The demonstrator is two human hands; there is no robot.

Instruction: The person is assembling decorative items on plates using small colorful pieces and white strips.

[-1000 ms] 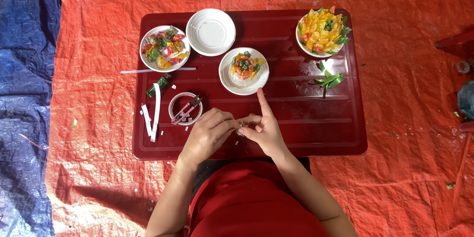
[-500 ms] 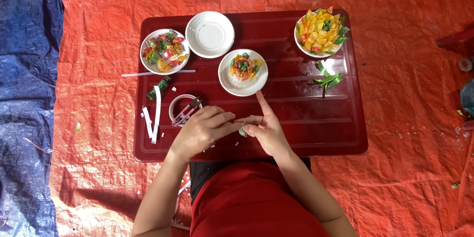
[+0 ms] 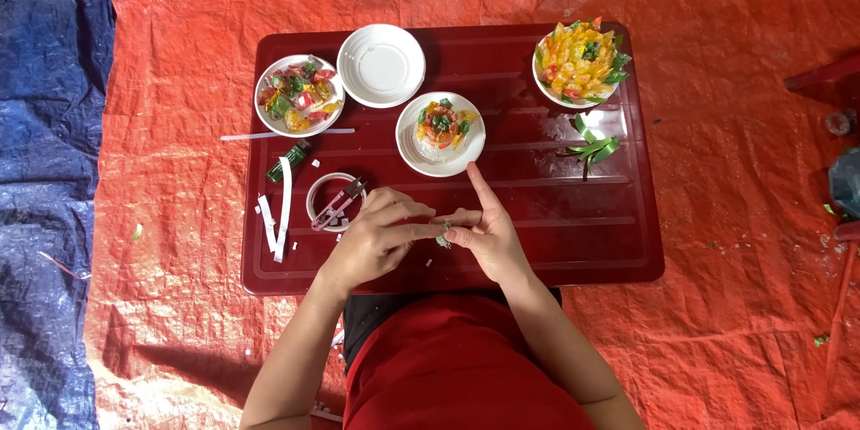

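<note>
Head view, left hand (image 3: pixel 376 237) and right hand (image 3: pixel 488 231) still pinching small green piece (image 3: pixel 442 238), unmoved

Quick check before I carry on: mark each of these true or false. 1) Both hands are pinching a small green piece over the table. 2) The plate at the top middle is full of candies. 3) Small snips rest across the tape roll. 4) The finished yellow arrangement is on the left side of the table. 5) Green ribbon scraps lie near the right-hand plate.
1) True: the left hand and right hand meet on a small green piece above the red table.
2) False: the top middle plate is empty; the wrapped candies fill the plate to its left.
3) True: the snips lie across the tape roll.
4) False: the yellow arrangement is at the table's far right corner.
5) True: green ribbon scraps lie just below it.
</note>
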